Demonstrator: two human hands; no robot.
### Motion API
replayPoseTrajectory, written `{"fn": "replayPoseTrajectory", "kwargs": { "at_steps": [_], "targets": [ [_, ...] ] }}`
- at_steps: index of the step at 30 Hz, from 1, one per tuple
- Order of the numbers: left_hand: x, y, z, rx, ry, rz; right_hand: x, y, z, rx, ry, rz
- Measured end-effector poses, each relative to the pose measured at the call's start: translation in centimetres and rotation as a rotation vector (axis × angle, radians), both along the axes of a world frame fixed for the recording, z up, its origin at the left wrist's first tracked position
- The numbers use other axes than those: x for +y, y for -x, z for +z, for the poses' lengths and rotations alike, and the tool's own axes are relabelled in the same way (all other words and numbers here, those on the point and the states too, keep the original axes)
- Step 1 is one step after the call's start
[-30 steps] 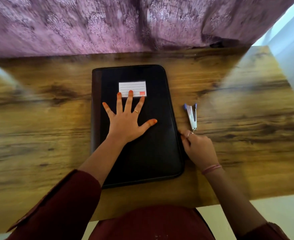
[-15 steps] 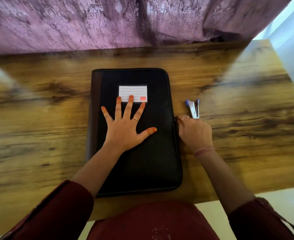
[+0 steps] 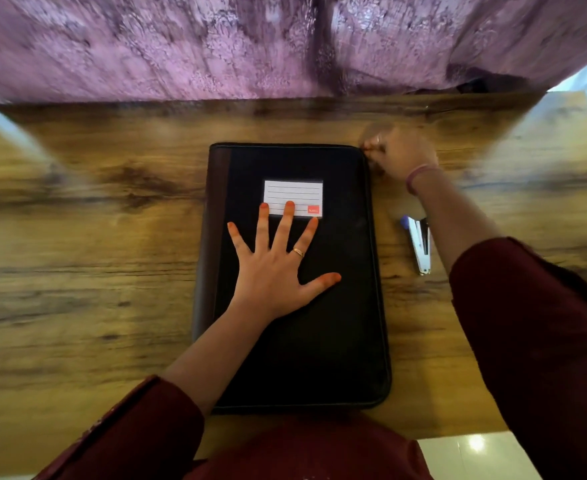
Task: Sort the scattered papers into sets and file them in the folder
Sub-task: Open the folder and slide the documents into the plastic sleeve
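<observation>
Closed black zip folder (image 3: 337,323) on woodgrain table (image 3: 94,271).
Left hand (image 3: 271,275) splayed flat on cover; right hand (image 3: 397,154) blurred, pinching at far corner.

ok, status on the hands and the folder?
Left hand flat on the closed folder. Right hand pinching at its far right corner, likely the zip pull; blurred. Stapler beside the folder, clear of it.

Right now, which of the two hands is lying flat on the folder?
The left hand, fingers spread flat on the black folder cover below its white label. The right hand is curled at the folder's far right corner instead.
</observation>
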State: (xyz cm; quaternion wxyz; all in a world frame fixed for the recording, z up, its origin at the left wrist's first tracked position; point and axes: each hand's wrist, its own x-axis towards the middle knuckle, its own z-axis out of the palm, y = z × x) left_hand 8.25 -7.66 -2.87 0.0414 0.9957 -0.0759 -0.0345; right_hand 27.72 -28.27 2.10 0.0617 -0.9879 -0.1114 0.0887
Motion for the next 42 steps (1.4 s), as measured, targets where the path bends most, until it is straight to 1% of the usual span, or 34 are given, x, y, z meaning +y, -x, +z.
{"fn": "replayPoseTrajectory", "kwargs": {
  "at_steps": [3, 7, 10, 16, 20, 23, 26, 30, 33, 35, 36, 38, 40, 42],
  "targets": [
    [0.0, 0.1, -0.1, -0.01, 0.011, -0.054, 0.3, -2.5, 0.2, 0.102, -0.118, 0.104],
    [0.1, 0.0, -0.2, -0.029, 0.009, -0.095, 2.3, -4.7, 0.4, 0.073, -0.136, 0.311],
    [0.0, -0.1, -0.2, -0.038, 0.03, -0.096, 6.1, -5.5, 0.6, 0.06, -0.102, 0.448],
    [-0.1, 0.1, 0.0, -0.018, 0.043, -0.085, 15.2, -4.6, 0.1, 0.03, -0.121, 0.548],
    [-0.1, 0.0, 0.3, 0.03, 0.062, -0.08, 20.6, -4.0, -0.3, -0.036, -0.132, 0.494],
    [-0.1, -0.1, 0.4, 0.057, 0.065, -0.08, 21.9, -3.8, -0.6, -0.033, -0.124, 0.469],
    [-0.1, -0.3, 0.5, 0.079, 0.059, -0.077, 21.6, -3.0, -1.2, -0.025, -0.175, 0.384],
    [-0.1, -0.2, 1.0, 0.113, 0.029, -0.076, 20.8, -0.5, -0.9, -0.042, -0.338, 0.244],
    [0.3, -0.3, 1.1, 0.138, -0.018, -0.102, 18.5, 3.5, -0.3, -0.093, -0.458, 0.171],
    [1.4, 0.1, 0.9, 0.159, 0.001, -0.181, 15.6, 8.0, -0.5, -0.093, -0.518, 0.136],
    [2.3, 0.6, 1.0, 0.178, 0.026, -0.228, 13.8, 10.7, -0.7, -0.073, -0.519, 0.108],
    [4.0, 2.4, 1.0, 0.181, 0.053, -0.289, 10.0, 16.2, -1.6, -0.032, -0.457, 0.044],
    [5.1, 5.0, 1.0, 0.142, 0.029, -0.3, 6.8, 21.7, -2.5, -0.024, -0.345, 0.005],
    [5.2, 7.0, 0.9, 0.117, 0.014, -0.279, 4.8, 26.1, -3.2, -0.061, -0.223, -0.007]
  ]
}}
